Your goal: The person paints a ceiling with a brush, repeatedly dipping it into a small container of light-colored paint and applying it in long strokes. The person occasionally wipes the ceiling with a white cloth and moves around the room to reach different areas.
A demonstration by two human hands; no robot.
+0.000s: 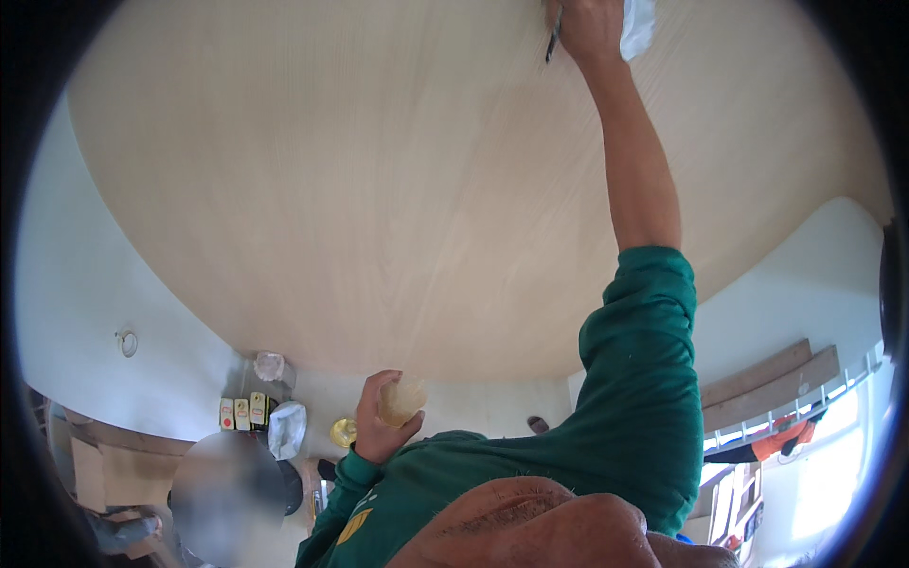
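My right arm, in a green sleeve, stretches up across a broad pale wood-grain panel (379,189). My right hand (592,28) is at the top edge of the view, close to the panel, with its fingers partly cut off. A slim dark stick-like tool (553,43) juts out from it, apparently held; its working end is hidden. Beside the wrist, on its right, shows something white (638,28), perhaps a cloth or paper. Lower down, my left hand (379,421) is wrapped round a cloudy, yellowish cup (402,401), held near my chest.
White walls (123,275) flank the panel. Several small cartons (242,413), a white bag (286,431) and a yellow round container (343,433) stand at the lower left, near a blurred grey round shape (227,502). Boards (772,388) and a bright window (828,483) are at the right.
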